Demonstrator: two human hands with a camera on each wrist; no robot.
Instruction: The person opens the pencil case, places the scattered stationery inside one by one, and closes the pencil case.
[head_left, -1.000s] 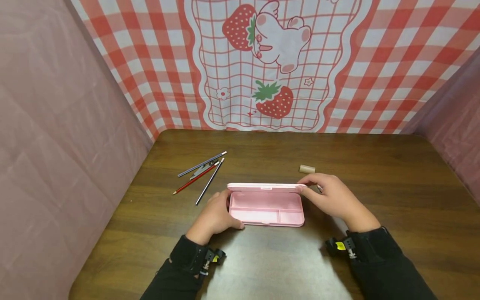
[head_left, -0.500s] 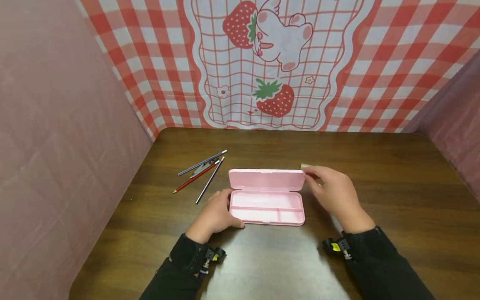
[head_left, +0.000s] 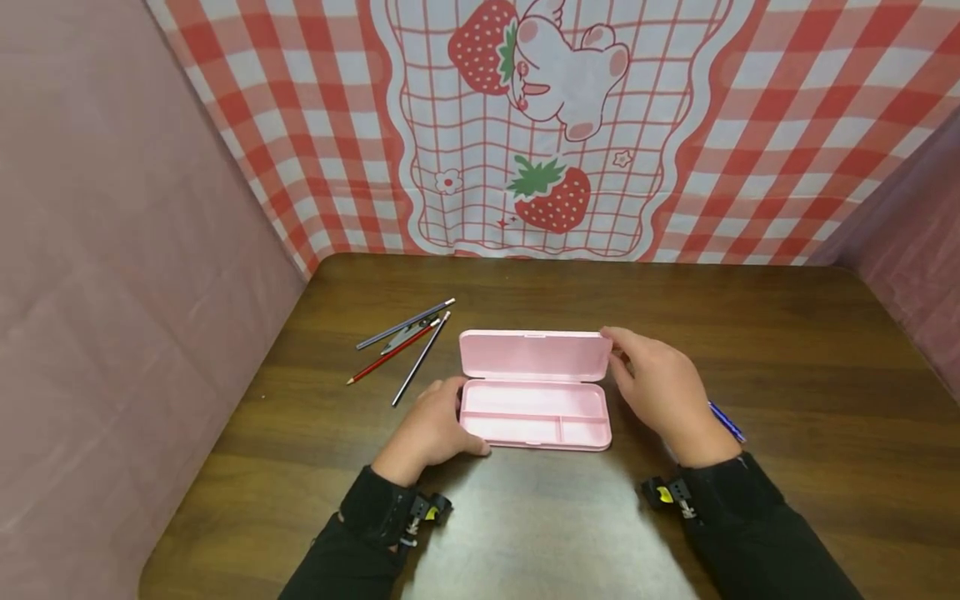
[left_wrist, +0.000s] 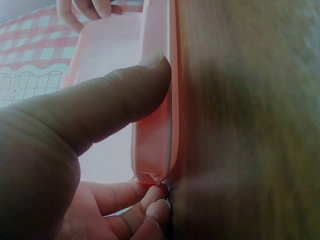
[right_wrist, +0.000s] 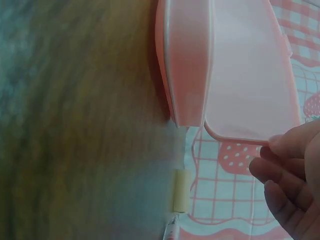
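A pink pencil case (head_left: 512,427) lies on the table with its lid (head_left: 534,357) swung up and its divided tray bare inside. My left hand (head_left: 429,429) grips the case's left end; in the left wrist view its thumb (left_wrist: 125,92) lies across the front wall and the other fingers sit at the end. With thumb and fingertips, my right hand (head_left: 660,392) pinches the lid's upper right corner, which also shows in the right wrist view, where the lid (right_wrist: 252,70) stands away from the tray wall (right_wrist: 187,60).
Left of the case lie a red pencil (head_left: 390,354), a dark striped pencil (head_left: 420,360), a purplish pencil (head_left: 405,323) and a grey compass (head_left: 405,335). A blue pen (head_left: 726,422) pokes out behind the right wrist. In the right wrist view a tan cylinder (right_wrist: 181,191) stands near a pen tip (right_wrist: 172,229).
The lid has risen from nearly edge-on to standing up, and my right hand has moved up and back with it. My left hand has stayed on the case. The blue pen has come into sight.
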